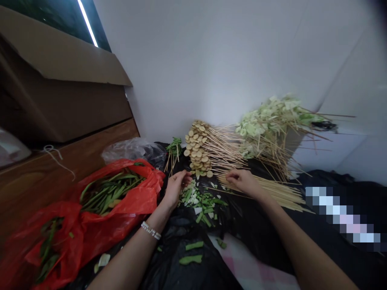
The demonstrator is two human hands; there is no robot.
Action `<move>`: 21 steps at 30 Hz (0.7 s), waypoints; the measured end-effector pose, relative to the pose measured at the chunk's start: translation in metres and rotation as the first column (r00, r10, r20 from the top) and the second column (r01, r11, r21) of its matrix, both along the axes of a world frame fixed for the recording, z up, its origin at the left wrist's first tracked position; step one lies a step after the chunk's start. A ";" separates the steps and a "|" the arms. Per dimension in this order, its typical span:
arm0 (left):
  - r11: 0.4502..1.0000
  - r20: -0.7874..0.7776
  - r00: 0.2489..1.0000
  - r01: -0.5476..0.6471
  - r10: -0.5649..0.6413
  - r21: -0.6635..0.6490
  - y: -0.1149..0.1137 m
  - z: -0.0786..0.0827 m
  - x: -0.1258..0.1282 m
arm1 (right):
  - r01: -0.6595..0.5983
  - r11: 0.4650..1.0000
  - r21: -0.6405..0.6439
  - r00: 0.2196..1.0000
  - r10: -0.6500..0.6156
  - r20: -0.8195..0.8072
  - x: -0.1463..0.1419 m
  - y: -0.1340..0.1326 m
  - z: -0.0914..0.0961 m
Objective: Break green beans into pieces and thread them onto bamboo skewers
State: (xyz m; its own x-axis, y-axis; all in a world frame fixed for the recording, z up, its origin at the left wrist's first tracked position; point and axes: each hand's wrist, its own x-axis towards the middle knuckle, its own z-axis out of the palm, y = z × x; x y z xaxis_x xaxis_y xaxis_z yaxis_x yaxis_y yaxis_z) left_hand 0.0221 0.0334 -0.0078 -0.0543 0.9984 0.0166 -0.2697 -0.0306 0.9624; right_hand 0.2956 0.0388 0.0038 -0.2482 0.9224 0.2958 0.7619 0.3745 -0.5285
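My left hand (177, 186) is closed with its fingers curled together, just below the skewered potato slices (198, 147) and beside chopped green and white vegetable pieces (199, 201). Whatever its fingertips hold, if anything, is too small to make out. Over the tips of a bundle of bare bamboo skewers (278, 193), my right hand (243, 181) is closed in a pinch. I cannot make out what lies between its thumb and finger. The chopped pieces lie on black plastic (178, 237) between and below both hands.
At left, a red plastic bag (121, 219) holds long green vegetables (111, 191). Skewers of pale cabbage leaves (269, 117) are heaped at right against the wall. Behind the bag are clear plastic (136, 151), green-vegetable skewers (174, 149) and a cardboard box (69, 92).
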 end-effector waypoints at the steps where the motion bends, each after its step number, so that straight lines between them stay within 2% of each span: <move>1: 1.000 -0.025 1.000 0.010 -0.009 0.012 0.000 0.000 0.000 | -0.030 0.999 -0.038 0.999 0.031 0.019 0.000 -0.004 -0.004; 3: 0.999 -0.074 0.997 0.037 -0.035 0.028 0.000 -0.001 -0.001 | -0.093 0.993 -0.071 0.992 0.099 0.075 -0.005 -0.011 -0.008; 7: 0.990 -0.259 0.960 0.128 -0.107 0.066 -0.001 -0.003 -0.001 | -0.112 0.992 -0.049 0.967 0.120 0.224 -0.027 -0.020 -0.014; 12: 0.944 -0.502 0.825 0.326 -0.259 0.050 -0.006 0.001 0.000 | -0.055 0.998 0.000 0.915 0.050 0.400 -0.045 -0.024 -0.023; 14: 0.933 -0.582 0.765 0.360 -0.276 0.030 -0.006 0.002 -0.002 | -0.039 0.999 0.030 0.899 0.022 0.438 -0.048 -0.027 -0.025; 16: 0.941 -0.662 0.717 0.335 -0.220 0.049 -0.005 0.002 -0.005 | -0.024 0.999 0.045 0.887 0.000 0.462 -0.050 -0.029 -0.025; 18: 0.953 -0.748 0.654 0.285 -0.113 0.105 -0.003 0.000 -0.009 | -0.019 0.998 0.060 0.876 -0.012 0.482 -0.051 -0.031 -0.024; 21: 0.950 -0.864 0.504 0.273 -0.006 0.153 -0.001 -0.003 -0.016 | -0.023 0.995 0.095 0.868 -0.027 0.495 -0.053 -0.033 -0.022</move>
State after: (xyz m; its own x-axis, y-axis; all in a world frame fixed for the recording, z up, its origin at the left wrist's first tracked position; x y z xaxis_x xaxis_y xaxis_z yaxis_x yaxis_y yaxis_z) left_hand 0.0056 0.0322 -0.0104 0.2590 0.9433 0.2077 0.6445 -0.3290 0.6902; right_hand 0.2428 0.0060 -0.0183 -0.3837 0.8969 0.2199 0.9146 0.4019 -0.0435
